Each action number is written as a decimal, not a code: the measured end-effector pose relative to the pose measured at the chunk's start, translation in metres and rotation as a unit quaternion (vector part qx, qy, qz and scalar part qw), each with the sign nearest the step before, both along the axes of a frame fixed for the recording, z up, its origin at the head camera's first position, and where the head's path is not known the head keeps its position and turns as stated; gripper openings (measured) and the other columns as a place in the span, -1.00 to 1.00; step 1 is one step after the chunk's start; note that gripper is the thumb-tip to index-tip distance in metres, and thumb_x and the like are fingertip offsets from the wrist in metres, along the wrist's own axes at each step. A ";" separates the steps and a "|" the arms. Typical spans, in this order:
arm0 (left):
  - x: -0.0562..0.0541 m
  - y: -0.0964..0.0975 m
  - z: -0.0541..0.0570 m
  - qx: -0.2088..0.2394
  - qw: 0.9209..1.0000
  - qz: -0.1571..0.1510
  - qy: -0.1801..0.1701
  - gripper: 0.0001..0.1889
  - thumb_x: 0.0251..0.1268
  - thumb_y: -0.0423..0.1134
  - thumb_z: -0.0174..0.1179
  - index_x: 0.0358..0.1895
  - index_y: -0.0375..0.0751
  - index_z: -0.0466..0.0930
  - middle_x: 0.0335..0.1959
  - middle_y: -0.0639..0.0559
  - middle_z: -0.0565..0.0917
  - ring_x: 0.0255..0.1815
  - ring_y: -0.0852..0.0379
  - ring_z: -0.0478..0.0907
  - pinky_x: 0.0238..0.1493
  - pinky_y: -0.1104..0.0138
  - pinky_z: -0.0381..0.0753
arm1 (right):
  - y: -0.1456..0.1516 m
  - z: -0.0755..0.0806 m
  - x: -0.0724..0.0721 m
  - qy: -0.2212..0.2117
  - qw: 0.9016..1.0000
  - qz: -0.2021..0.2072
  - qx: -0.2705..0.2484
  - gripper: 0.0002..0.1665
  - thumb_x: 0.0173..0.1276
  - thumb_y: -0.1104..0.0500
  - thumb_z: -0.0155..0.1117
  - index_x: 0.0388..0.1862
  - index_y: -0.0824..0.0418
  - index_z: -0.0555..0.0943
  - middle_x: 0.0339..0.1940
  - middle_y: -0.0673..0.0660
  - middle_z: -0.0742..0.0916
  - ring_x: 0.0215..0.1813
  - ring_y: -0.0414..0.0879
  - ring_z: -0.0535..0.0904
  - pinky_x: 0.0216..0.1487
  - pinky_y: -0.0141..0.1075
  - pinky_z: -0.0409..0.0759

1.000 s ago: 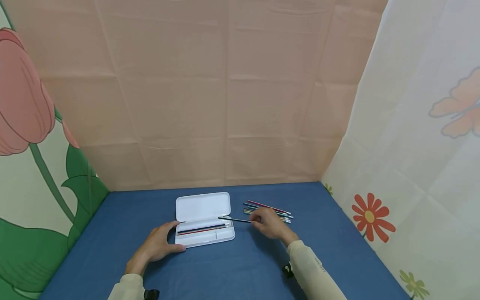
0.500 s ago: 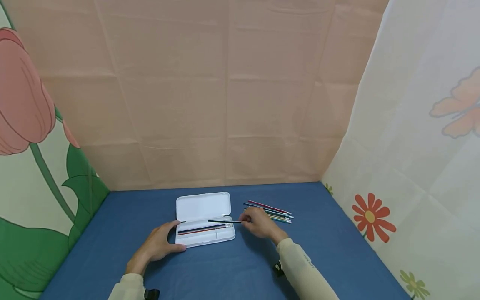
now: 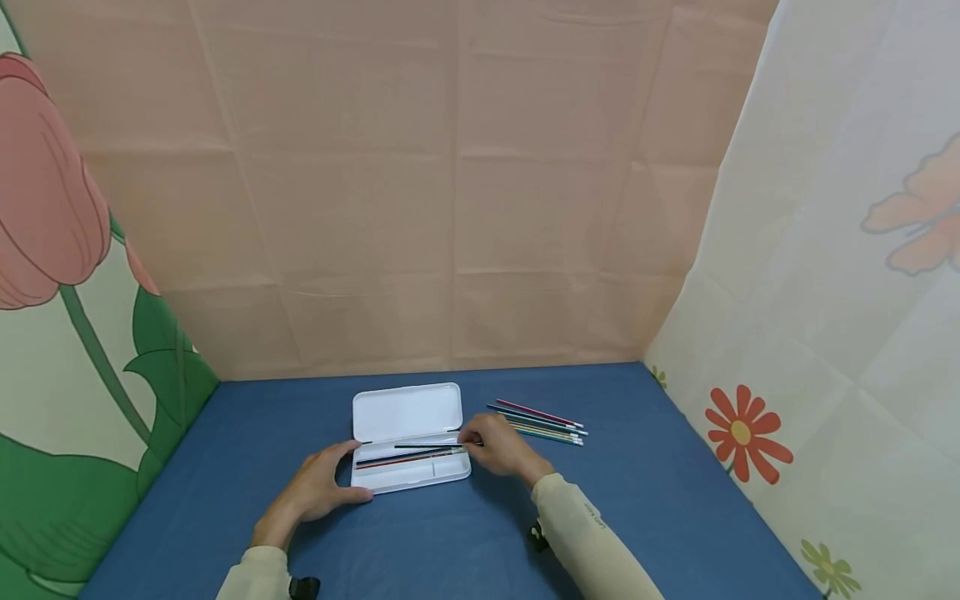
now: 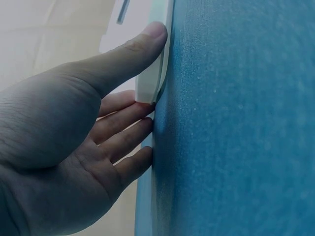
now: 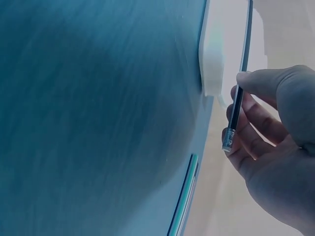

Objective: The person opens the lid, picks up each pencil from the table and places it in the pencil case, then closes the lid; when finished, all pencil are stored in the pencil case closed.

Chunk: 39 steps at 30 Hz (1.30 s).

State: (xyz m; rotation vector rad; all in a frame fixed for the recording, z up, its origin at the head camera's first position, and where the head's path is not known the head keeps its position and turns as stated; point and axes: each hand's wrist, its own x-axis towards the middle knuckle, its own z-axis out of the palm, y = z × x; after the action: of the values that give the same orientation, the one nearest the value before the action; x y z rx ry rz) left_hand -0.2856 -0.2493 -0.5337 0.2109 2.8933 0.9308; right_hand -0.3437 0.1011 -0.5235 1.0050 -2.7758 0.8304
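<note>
A white pencil case (image 3: pixel 407 414) lies with its lid open on the blue cloth. My left hand (image 3: pixel 317 485) holds its left end, thumb at the front corner and fingers at the back. Over the tray, my right hand (image 3: pixel 501 447) pinches a dark pencil (image 5: pixel 238 103) near its eraser end between thumb and fingers. This pencil points left, close above the tray's back part. A few pencils (image 3: pixel 405 458), dark and reddish, lie lengthwise inside the case. In the left wrist view, the left thumb rests on the case's edge (image 4: pixel 147 88).
Several loose pencils (image 3: pixel 538 414) in different colours lie in a bunch on the blue cloth (image 3: pixel 420 550), right of the case. A tan backdrop (image 3: pixel 450 208) stands behind, with printed flower sheets at both sides.
My right hand has moved left with the dark pencil, from beside the case's right end to over the tray. The left hand and the case have stayed in place.
</note>
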 end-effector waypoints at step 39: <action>0.000 -0.001 0.000 -0.001 1.000 -0.001 0.000 0.11 0.13 0.13 0.77 0.67 -0.32 0.43 0.66 -0.48 0.48 0.69 -0.57 0.39 0.62 -0.46 0.44 | -0.055 -0.012 -0.012 0.027 1.000 0.009 0.010 -0.83 0.58 0.34 0.44 -0.07 0.18 0.92 -0.13 0.08 0.90 -0.08 -0.16 0.78 0.08 -0.33 0.82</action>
State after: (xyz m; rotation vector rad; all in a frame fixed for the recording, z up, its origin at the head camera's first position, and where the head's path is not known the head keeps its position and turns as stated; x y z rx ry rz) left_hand -0.2855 -0.2501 -0.5341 0.2125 2.8934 0.9265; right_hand -0.3554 0.0456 -0.5353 1.0405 -2.7401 0.7672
